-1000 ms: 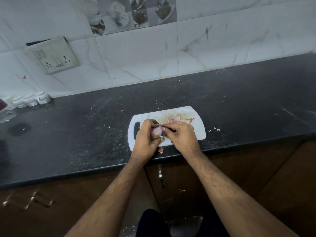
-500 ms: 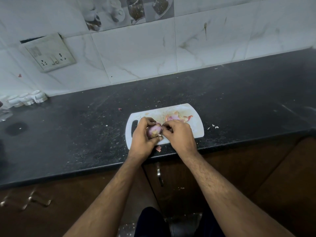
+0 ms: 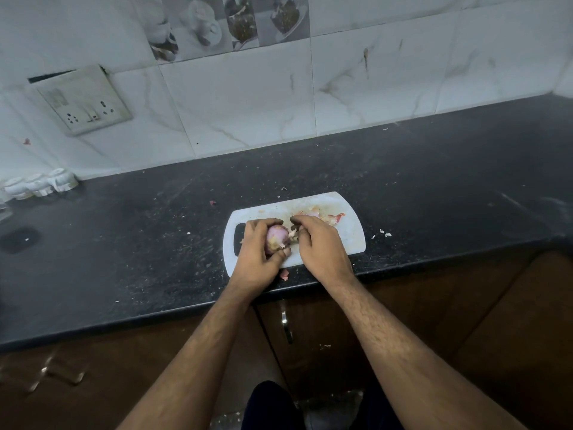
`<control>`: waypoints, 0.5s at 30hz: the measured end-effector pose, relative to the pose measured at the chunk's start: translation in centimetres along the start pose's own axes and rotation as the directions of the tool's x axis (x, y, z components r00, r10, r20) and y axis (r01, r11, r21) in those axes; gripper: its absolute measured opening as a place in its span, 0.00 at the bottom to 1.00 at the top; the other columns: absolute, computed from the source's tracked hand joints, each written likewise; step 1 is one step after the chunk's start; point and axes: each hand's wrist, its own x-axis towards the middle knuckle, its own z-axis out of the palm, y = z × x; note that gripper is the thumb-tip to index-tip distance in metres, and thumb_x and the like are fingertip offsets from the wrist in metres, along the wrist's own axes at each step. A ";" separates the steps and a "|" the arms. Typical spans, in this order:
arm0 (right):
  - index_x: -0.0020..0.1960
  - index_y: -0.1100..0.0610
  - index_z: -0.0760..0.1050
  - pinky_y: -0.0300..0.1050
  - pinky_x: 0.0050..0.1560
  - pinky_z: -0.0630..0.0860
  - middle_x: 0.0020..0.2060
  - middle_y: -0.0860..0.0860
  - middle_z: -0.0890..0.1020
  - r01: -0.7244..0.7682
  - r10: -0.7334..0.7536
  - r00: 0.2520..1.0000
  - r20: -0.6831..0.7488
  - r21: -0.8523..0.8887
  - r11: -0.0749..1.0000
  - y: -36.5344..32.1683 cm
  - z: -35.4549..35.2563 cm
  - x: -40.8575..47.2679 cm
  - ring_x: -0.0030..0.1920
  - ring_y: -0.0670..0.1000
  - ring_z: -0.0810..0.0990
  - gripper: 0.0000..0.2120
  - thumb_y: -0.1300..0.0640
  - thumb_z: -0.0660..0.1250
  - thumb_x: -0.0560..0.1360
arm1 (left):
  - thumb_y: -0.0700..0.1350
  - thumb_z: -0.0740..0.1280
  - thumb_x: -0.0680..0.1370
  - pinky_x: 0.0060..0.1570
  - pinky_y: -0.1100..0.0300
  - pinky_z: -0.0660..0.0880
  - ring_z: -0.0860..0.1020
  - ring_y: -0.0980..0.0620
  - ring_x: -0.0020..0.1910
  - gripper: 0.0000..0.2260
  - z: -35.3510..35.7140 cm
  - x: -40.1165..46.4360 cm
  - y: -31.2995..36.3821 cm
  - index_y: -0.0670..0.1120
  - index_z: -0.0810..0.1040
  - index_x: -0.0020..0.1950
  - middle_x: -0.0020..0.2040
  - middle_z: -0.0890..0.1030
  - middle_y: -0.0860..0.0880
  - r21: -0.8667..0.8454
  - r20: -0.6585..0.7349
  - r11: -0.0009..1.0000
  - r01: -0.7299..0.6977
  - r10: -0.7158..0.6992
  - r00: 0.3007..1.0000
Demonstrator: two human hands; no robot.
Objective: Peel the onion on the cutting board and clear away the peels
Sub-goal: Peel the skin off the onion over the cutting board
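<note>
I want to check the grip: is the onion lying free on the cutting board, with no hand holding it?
No, the left hand grips the onion above the cutting board, while the right hand pinches a peel.

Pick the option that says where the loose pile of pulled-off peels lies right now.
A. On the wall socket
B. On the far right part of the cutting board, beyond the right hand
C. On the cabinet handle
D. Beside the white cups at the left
B: the pinkish peels lie on the cutting board, just beyond the right hand, while the left hand holds the onion.
</note>
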 end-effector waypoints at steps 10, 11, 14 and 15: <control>0.53 0.52 0.77 0.49 0.47 0.79 0.43 0.44 0.83 -0.045 0.045 0.999 0.018 0.001 0.999 0.2 0.1 0.2 0.43 0.45 0.80 0.07 0.49 0.63 0.83 | 0.36 0.72 0.79 0.34 0.44 0.84 0.79 0.45 0.31 0.20 0.1 -0.2 0.8 0.49 0.65 0.62 0.56 0.78 0.49 -0.117 0.134 0.986 0.118 -0.102 0.986; 0.53 0.53 0.77 0.49 0.46 0.79 0.43 0.44 0.82 -0.045 0.045 0.999 0.020 -0.012 0.999 0.2 0.1 0.1 0.43 0.46 0.80 0.08 0.50 0.63 0.83 | 0.36 0.73 0.79 0.33 0.44 0.84 0.80 0.45 0.32 0.20 0.1 -0.2 0.9 0.49 0.65 0.61 0.56 0.78 0.48 -0.128 0.116 0.984 0.126 -0.111 0.987; 0.57 0.55 0.76 0.48 0.45 0.77 0.46 0.48 0.82 -0.049 0.049 0.999 0.008 -0.050 0.998 0.0 0.2 0.0 0.44 0.49 0.79 0.11 0.49 0.60 0.84 | 0.36 0.77 0.75 0.30 0.47 0.83 0.83 0.51 0.36 0.24 0.0 -0.3 0.8 0.47 0.65 0.60 0.57 0.75 0.47 -0.183 0.038 0.969 0.163 -0.159 0.987; 0.58 0.56 0.77 0.48 0.46 0.77 0.47 0.49 0.83 -0.050 0.050 0.999 -0.005 -0.046 0.998 0.1 0.2 -0.1 0.45 0.50 0.80 0.12 0.49 0.60 0.84 | 0.36 0.78 0.74 0.31 0.49 0.83 0.83 0.55 0.39 0.25 0.0 -0.3 0.7 0.46 0.65 0.60 0.57 0.75 0.47 -0.194 0.021 0.966 0.170 -0.169 0.985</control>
